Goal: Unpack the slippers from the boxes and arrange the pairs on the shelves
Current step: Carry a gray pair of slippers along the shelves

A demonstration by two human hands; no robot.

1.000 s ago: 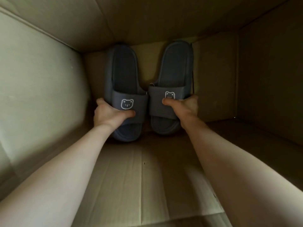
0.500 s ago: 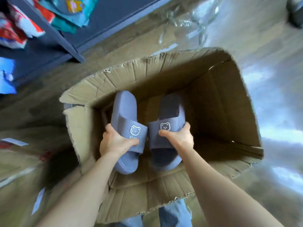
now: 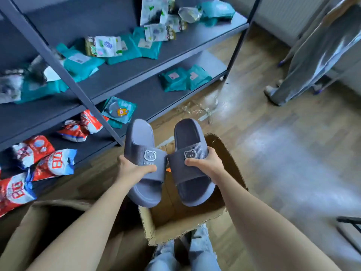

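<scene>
The left slipper and the right slipper are in the air above the open cardboard box, side by side, with their straps touching. The left hand grips one strap and the right hand the other, each with its thumb on top. Both long axes run away from the person, toes near, heels toward the shelves.

Bright, even daylight. Pale glare sheen on floor right of the fingers. Sharp slippers at the fingers; packets far left of the fingers motion-smeared. Box interior below the fingers shadowed. Wide-angle bending at frame edges, shelf posts lean; figure far upper right blurred.
</scene>
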